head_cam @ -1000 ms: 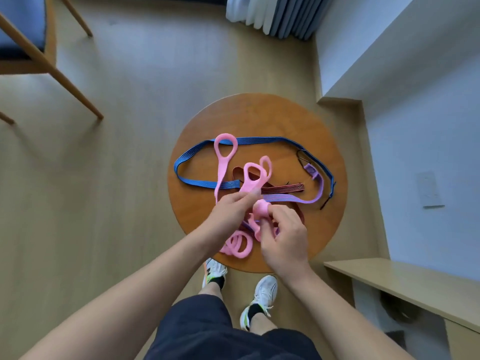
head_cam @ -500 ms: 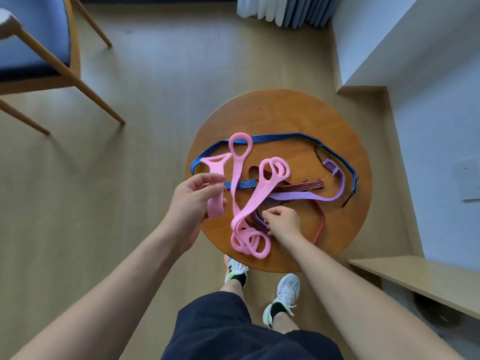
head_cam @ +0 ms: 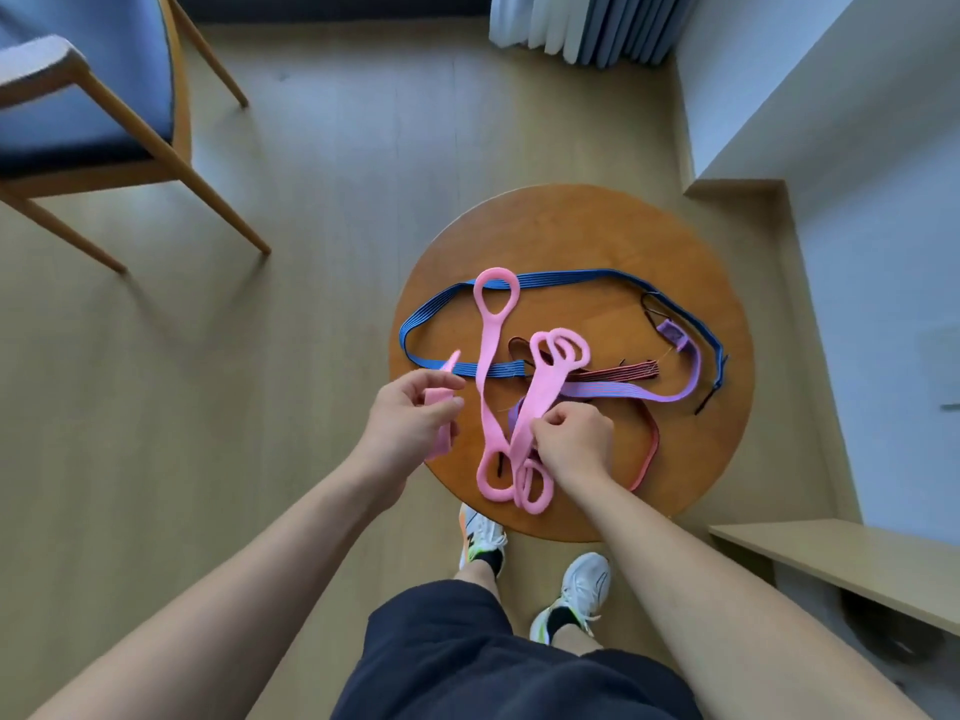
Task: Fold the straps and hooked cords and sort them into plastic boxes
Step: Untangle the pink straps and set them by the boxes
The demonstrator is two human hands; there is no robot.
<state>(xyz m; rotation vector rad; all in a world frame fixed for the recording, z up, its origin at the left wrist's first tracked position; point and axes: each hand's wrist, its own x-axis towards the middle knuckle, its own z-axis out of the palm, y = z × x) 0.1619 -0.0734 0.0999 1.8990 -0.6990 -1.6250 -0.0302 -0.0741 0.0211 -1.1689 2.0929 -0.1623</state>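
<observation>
A tangle of straps lies on the round wooden counter (head_cam: 571, 226), right of frame centre. At the counter's left edge the left hand (head_cam: 410, 423) grips a short folded pink strap (head_cam: 435, 396) between thumb and curled fingers. This strap's long axis runs roughly up and down in the frame, with one pointed end sticking up past the thumb.

The right hand (head_cam: 574, 444) is over the counter's near part. It pinches a doubled pink loop-ended strap (head_cam: 540, 397) between thumb and forefinger, with the other fingers curled. That strap lies diagonally: its paired loops at one end point to the upper right near the counter's middle, and those at the other end lie at the lower edge beside the wrist.

Between the two hands a long pink strap with a ring at each end (head_cam: 488, 376) lies nearly vertical. Its upper ring rests over the blue striped elastic cord (head_cam: 571, 277), which sweeps in a wide oval across the counter's far half. A flat purple strap (head_cam: 613, 393) runs rightward from the right hand and then curves upward. A red strap (head_cam: 652, 449) curves down the counter's right side. A wooden chair with a blue seat (head_cam: 104, 122) stands at upper left.
</observation>
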